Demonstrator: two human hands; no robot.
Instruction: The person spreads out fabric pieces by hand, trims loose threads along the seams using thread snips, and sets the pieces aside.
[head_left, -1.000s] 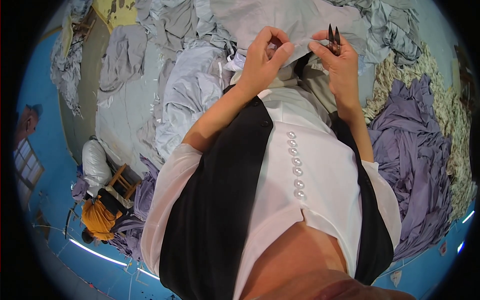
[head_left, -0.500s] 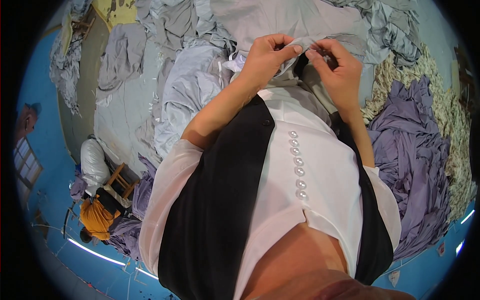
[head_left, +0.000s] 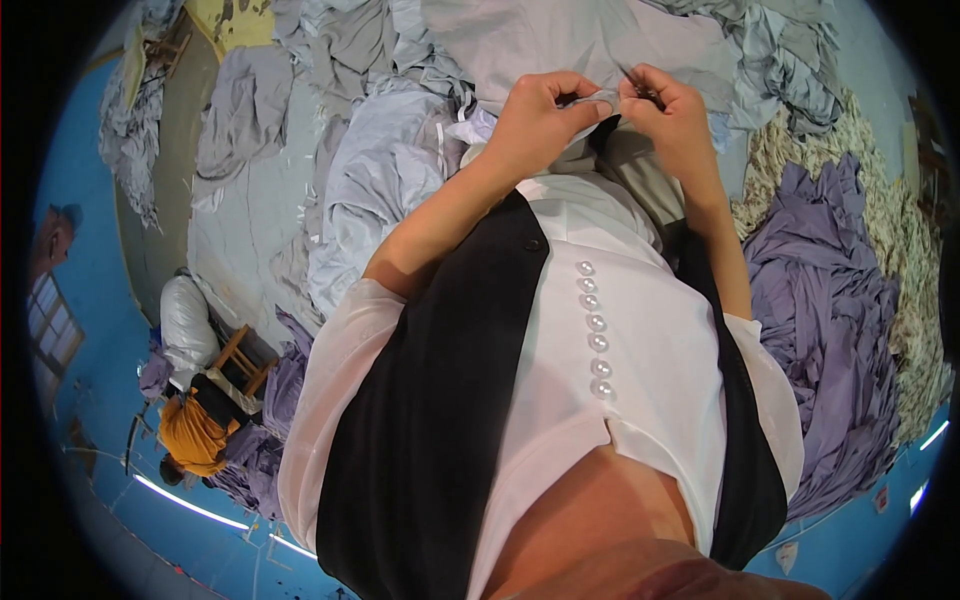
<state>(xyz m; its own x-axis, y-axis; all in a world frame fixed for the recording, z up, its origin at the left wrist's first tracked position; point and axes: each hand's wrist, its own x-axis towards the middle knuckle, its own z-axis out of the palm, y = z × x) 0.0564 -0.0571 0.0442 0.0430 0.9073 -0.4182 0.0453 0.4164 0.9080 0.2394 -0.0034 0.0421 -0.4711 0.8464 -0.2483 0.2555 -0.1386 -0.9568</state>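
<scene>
My left hand (head_left: 540,118) pinches an edge of light grey cloth (head_left: 580,45) between thumb and bent fingers. The cloth spreads away over the work surface ahead of me. Close on its right, my right hand (head_left: 672,118) is closed, thumb against curled fingers, the fingertips right at the same cloth edge. Something small and dark shows between those fingers, too small to name. Both hands are above my lap, almost touching. A pale bluish-white heap of cloth (head_left: 385,160) lies left of my left wrist.
Purple cloth (head_left: 825,270) is piled at my right, beside a patterned beige cloth (head_left: 770,160). More grey cloth (head_left: 245,105) hangs at the far left. Behind on the left are a white sack (head_left: 188,320), a wooden stool (head_left: 240,358) and a person in orange (head_left: 197,435).
My right hand has moved slightly left and up, closing in on the left hand at the cloth edge. The left hand has barely shifted and keeps its pinch.
</scene>
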